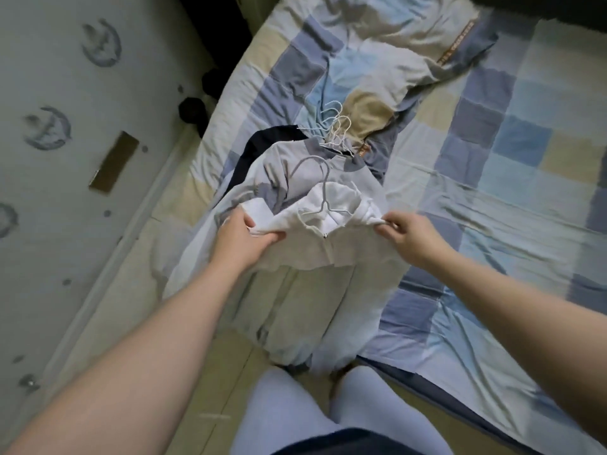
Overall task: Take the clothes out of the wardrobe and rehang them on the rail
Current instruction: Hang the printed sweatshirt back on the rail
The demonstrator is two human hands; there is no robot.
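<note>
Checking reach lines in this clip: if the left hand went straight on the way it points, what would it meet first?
The left hand grips the white hoodie; beyond it, probably the grey top lying underneath, though depth is unclear.

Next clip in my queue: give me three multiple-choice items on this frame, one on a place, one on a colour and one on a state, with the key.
1. Where does the pile of clothes lie?
A. on the bed
B. on the floor
C. on a rail

2. What colour is the zip-up garment between the hands?
A. red
B. white
C. black

3. How are the left hand and the right hand?
A. both flat and open
B. both gripping the garment
C. only one touching it

Key:
1 A, the pile rests on the bed.
2 B, its fabric is white.
3 B, each hand's fingers pinch the cloth at a shoulder.
</note>
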